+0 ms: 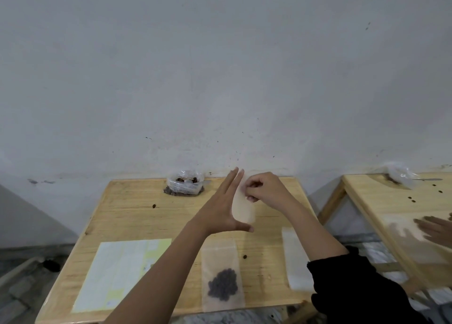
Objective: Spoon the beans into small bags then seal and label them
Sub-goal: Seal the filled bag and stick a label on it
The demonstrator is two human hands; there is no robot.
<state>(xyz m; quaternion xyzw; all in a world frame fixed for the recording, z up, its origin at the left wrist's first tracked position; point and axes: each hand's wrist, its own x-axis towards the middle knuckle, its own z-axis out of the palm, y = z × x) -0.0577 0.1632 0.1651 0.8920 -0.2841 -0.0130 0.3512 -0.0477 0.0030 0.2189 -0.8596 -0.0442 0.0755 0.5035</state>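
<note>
Dim, even, diffuse light; your bare left hand (223,210) casts only faint shadow. Right of your right hand (265,189), edges bend and blur.

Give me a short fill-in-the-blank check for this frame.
The right hand pinches the raised bag at its ___.
On the left hand, the fingers are ___.
The filled bag on the table holds dark ___.
The label sheet lies to that bag's ___.
Missing: top; straight; beans; left.

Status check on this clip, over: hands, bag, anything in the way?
Left hand flat, bracing small bag. Right hand pinches its top edge. Filled bag lies on table. Nothing blocking.
</note>
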